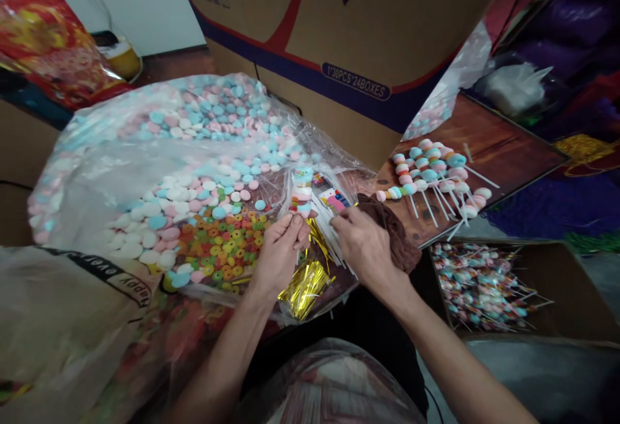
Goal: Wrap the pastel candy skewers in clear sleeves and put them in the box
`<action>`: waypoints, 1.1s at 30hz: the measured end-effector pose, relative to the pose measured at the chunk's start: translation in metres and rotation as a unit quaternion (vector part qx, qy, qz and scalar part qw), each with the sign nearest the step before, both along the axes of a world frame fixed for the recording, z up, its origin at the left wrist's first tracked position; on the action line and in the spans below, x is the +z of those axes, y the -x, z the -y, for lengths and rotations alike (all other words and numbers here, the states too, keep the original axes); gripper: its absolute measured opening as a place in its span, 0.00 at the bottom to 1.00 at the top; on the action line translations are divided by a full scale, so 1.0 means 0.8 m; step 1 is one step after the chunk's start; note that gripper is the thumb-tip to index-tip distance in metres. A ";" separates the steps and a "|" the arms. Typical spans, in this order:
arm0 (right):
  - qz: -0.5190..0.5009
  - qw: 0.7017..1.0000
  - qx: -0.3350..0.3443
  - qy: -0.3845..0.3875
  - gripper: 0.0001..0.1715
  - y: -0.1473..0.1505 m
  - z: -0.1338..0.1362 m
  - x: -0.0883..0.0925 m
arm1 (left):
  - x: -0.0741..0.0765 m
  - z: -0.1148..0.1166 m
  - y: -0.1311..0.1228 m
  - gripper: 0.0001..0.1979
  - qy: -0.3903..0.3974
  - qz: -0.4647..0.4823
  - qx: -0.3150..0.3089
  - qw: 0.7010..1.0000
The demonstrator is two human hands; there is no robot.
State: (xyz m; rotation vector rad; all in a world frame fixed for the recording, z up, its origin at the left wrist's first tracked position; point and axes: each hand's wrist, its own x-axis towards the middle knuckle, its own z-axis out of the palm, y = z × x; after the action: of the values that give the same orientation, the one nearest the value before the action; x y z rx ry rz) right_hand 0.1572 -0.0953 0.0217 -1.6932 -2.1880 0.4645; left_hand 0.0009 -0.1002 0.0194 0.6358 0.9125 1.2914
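Observation:
In the middle, my left hand [278, 250] is closed around the lower end of a candy skewer [303, 185], which stands upright with pastel candies and seems to be in a clear wrapper. My right hand [365, 240] is a short way to the right, its fingers curled together over white sticks [328, 227]; whatever they pinch is hidden. Gold twist ties [307, 288] lie in a bundle just below my left fingers. Printed clear wrappers [336, 199] lie behind my right fingertips. A brown cloth [400, 237] sits beside my right wrist.
Left of my hands are gummy rings [225, 240] and a big plastic bag of pastel candies [223, 108]. Unwrapped candy skewers [431, 169] lie at the table's right. Below them, a carton [564, 288] holds wrapped ones. A large cardboard box [310, 30] stands behind.

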 end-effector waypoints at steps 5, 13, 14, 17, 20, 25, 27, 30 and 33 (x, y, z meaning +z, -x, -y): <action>0.181 0.975 0.092 -0.088 0.15 -0.026 -0.038 -0.018 | -0.011 -0.008 -0.004 0.14 0.027 -0.014 0.024 0.999; -0.140 0.971 0.058 -0.185 0.08 -0.027 -0.037 -0.039 | -0.012 -0.011 -0.007 0.14 0.055 0.024 0.025 0.998; -0.232 0.955 0.026 -0.183 0.06 -0.023 -0.033 -0.035 | -0.012 -0.011 -0.009 0.14 0.062 0.023 0.023 0.998; -0.512 0.850 -0.086 -0.090 0.05 -0.002 -0.016 -0.017 | -0.013 -0.010 -0.019 0.13 0.074 0.010 0.013 0.997; -0.675 0.726 -0.126 0.035 0.15 0.020 0.000 -0.003 | -0.014 -0.006 -0.032 0.12 0.076 -0.024 0.035 0.996; -0.735 0.640 -0.210 0.084 0.12 0.037 0.010 -0.013 | -0.010 -0.001 -0.048 0.11 0.049 -0.038 0.060 0.996; -0.727 0.642 -0.234 0.066 0.12 0.036 0.011 -0.021 | -0.007 -0.001 -0.050 0.11 0.031 -0.007 0.040 0.999; -0.707 0.663 -0.243 0.049 0.11 0.033 0.012 -0.027 | -0.006 -0.001 -0.051 0.12 0.021 0.011 0.029 0.999; -0.696 0.672 -0.251 0.030 0.12 0.032 0.012 -0.027 | -0.008 0.001 -0.052 0.12 0.011 0.001 0.021 1.000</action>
State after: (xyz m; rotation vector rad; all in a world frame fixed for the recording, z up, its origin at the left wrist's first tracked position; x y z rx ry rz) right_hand 0.1313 -0.1050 0.0003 -1.0909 -0.5543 1.1381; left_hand 0.0426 -0.1006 0.0131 0.5998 0.9410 1.3178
